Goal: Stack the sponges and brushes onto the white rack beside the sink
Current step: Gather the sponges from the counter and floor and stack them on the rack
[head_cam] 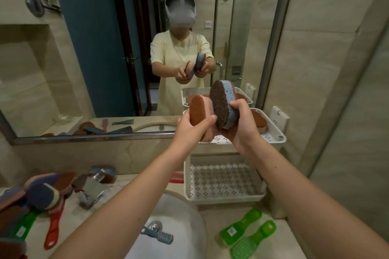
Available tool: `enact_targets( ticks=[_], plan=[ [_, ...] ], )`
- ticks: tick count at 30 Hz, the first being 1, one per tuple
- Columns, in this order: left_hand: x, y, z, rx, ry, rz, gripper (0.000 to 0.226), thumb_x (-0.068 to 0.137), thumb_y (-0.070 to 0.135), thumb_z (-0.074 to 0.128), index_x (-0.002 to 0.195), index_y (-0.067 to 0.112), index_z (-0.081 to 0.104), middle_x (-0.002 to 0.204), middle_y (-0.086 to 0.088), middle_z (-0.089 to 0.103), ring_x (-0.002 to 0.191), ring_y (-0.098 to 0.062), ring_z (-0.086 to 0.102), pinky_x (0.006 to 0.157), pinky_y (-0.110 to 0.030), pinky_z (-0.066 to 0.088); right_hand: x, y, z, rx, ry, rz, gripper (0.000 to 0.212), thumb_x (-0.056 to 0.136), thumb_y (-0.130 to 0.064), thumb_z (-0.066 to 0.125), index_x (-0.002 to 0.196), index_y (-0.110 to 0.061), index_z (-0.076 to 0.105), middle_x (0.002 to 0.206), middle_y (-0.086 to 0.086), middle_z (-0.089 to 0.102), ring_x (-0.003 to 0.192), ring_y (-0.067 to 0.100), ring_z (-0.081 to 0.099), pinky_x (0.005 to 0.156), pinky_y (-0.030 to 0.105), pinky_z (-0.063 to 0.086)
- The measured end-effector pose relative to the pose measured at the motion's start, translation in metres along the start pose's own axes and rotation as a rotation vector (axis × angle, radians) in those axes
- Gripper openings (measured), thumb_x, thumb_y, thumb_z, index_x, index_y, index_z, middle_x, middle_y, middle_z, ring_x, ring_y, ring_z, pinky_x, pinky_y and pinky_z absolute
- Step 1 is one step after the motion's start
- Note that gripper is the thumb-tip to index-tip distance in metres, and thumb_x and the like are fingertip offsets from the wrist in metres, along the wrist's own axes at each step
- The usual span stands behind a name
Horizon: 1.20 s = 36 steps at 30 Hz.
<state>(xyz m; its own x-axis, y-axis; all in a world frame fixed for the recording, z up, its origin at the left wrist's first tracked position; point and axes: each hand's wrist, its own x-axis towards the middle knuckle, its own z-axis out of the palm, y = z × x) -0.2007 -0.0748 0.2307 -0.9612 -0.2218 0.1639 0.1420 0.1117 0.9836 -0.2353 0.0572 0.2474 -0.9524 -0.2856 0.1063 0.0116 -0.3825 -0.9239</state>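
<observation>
My left hand [194,127] grips a pink sponge with a brown scouring face [199,111]. My right hand [242,124] grips a blue sponge with a dark brown scouring face [223,105], held upright on edge. Both sponges hover over the top tier of the white rack [273,130], which holds another brown sponge [260,121] at its right. The rack's lower tier [223,181] is a perforated tray. A pile of sponges [42,191] and brushes lies at the left of the counter.
The white sink [179,223] lies below my arms with a grey brush [159,235] by its drain. Two green brushes [248,233] rest on the counter at the right. A chrome tap [90,191], a red brush [53,227] and a red comb [176,177] sit nearby. A mirror [84,48] is ahead.
</observation>
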Motion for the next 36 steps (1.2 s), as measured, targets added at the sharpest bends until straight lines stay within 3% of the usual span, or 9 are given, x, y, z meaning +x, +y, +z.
enact_targets(
  ticks=[3,7,11,13,15,21,24,27,36],
  plan=[
    [0.006,0.000,0.017,-0.017,-0.045,0.019,0.038,0.090,0.026,0.064,0.127,0.021,0.055,0.117,0.000,0.065,0.107,-0.015,0.062,0.084,-0.026,0.053,-0.001,-0.011,-0.019,-0.135,-0.005,-0.021,0.024,0.089,-0.021,0.041,0.097,-0.013,0.062,0.085,0.004,0.066,0.080,0.019,0.062,0.065,0.034,0.055],
    [0.014,-0.003,0.029,0.047,-0.058,0.051,0.049,0.088,0.019,0.063,0.135,0.025,0.051,0.115,0.007,0.065,0.105,-0.008,0.061,0.077,-0.018,0.049,0.002,-0.018,-0.037,-0.351,0.036,-0.020,0.015,0.079,-0.010,0.047,0.088,-0.012,0.059,0.086,0.006,0.059,0.084,0.023,0.057,0.071,0.039,0.051],
    [0.023,-0.009,0.034,0.184,-0.034,0.095,0.071,0.076,0.016,0.060,0.143,0.028,0.041,0.124,0.003,0.059,0.105,-0.009,0.060,0.076,-0.021,0.052,0.005,-0.015,-0.054,-0.547,0.056,-0.116,0.043,0.081,-0.002,0.052,0.115,-0.027,0.057,0.100,-0.005,0.064,0.093,0.011,0.064,0.063,0.022,0.056],
    [0.027,-0.013,0.033,0.326,-0.033,0.124,0.075,0.074,0.017,0.058,0.145,0.031,0.040,0.133,0.002,0.053,0.114,-0.015,0.057,0.087,-0.032,0.054,0.008,-0.011,-0.066,-0.623,0.069,-0.175,0.054,0.078,0.000,0.055,0.123,-0.030,0.053,0.105,-0.011,0.061,0.096,0.009,0.063,0.065,0.020,0.057],
    [0.030,-0.020,0.030,0.496,-0.033,0.187,0.070,0.077,0.015,0.057,0.144,0.031,0.043,0.139,0.004,0.051,0.125,-0.017,0.049,0.102,-0.041,0.045,0.011,-0.006,-0.079,-0.768,0.079,-0.211,0.058,0.074,-0.002,0.058,0.122,-0.033,0.052,0.109,-0.016,0.056,0.102,0.011,0.061,0.079,0.032,0.059],
    [0.027,-0.031,0.031,0.975,-0.026,0.317,0.060,0.082,0.022,0.051,0.139,0.041,0.046,0.139,0.013,0.052,0.130,-0.012,0.040,0.117,-0.044,0.019,0.017,-0.002,-0.103,-1.358,0.084,-0.230,0.060,0.070,-0.006,0.056,0.123,-0.036,0.051,0.127,-0.006,0.053,0.119,0.020,0.050,0.103,0.045,0.042],
    [0.033,-0.032,0.039,1.094,-0.067,0.307,0.061,0.084,0.022,0.048,0.141,0.041,0.043,0.140,0.012,0.050,0.133,-0.014,0.036,0.121,-0.045,0.004,0.021,-0.001,-0.103,-1.571,0.037,-0.180,0.058,0.075,-0.004,0.054,0.125,-0.033,0.050,0.128,-0.004,0.054,0.126,0.022,0.044,0.115,0.053,0.018],
    [0.037,-0.036,0.045,1.135,-0.096,0.254,0.060,0.086,0.023,0.044,0.143,0.041,0.040,0.141,0.009,0.049,0.135,-0.016,0.035,0.120,-0.047,-0.001,0.025,0.002,-0.100,-1.678,0.048,-0.204,0.056,0.079,-0.007,0.054,0.128,-0.033,0.048,0.129,-0.003,0.053,0.129,0.022,0.040,0.116,0.059,0.001],
    [0.030,-0.053,0.052,1.192,-0.099,0.252,0.052,0.095,0.033,0.028,0.146,0.031,0.040,0.151,0.001,0.040,0.143,-0.016,0.027,0.120,-0.044,-0.003,0.027,0.030,-0.108,-1.676,0.114,-0.209,0.047,0.090,-0.012,0.039,0.132,-0.028,0.054,0.135,-0.003,0.056,0.136,0.022,0.037,0.116,0.056,-0.009]
  ],
)
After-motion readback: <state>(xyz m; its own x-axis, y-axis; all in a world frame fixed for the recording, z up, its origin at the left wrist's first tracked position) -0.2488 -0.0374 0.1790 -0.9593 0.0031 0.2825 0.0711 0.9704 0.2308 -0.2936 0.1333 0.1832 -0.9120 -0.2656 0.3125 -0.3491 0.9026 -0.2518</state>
